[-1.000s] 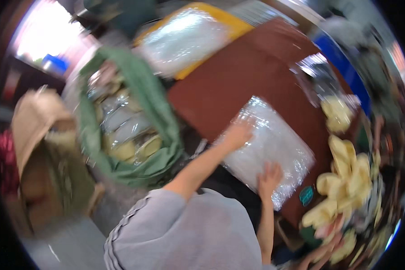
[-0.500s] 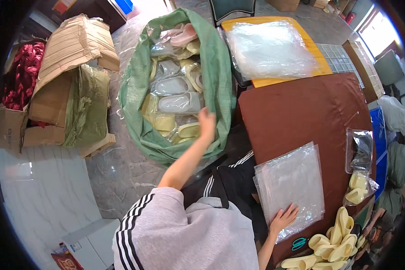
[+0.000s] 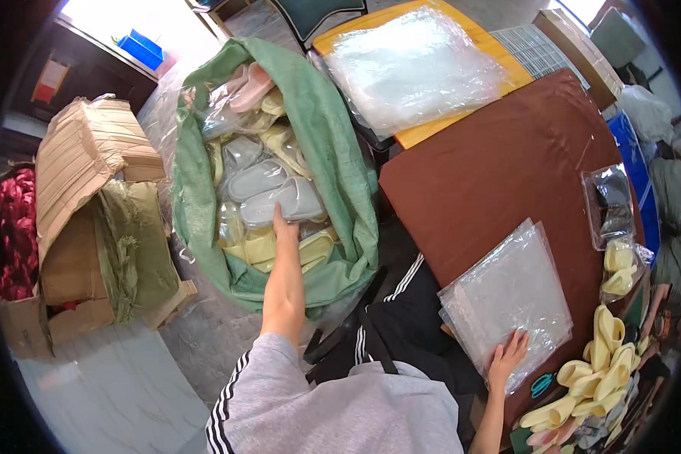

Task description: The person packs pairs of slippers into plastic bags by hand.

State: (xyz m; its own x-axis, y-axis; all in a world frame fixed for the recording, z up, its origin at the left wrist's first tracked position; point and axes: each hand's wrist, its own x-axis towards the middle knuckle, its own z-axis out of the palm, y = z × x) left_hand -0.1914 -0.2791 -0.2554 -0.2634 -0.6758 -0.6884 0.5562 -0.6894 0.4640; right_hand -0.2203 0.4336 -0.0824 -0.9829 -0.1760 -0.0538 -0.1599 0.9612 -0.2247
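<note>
My left hand (image 3: pixel 284 227) reaches down into an open green woven sack (image 3: pixel 340 151) on the floor. Its fingers close on the edge of a clear bag holding grey slippers (image 3: pixel 280 200), which lies on top of other bagged slippers in yellow and pink. My right hand (image 3: pixel 507 356) lies flat with fingers spread on a stack of empty clear plastic bags (image 3: pixel 507 291) near the front edge of a brown table (image 3: pixel 492 174).
Loose yellow slippers (image 3: pixel 594 363) are piled at the table's right end, beside two filled clear bags (image 3: pixel 613 219). A yellow board with more clear plastic (image 3: pixel 416 64) lies beyond the table. An open cardboard box (image 3: pixel 91 219) stands left of the sack.
My left hand left the plastic bags on the table and swung left into the green sack, onto the grey slipper bag. My right hand stayed on the stack.
</note>
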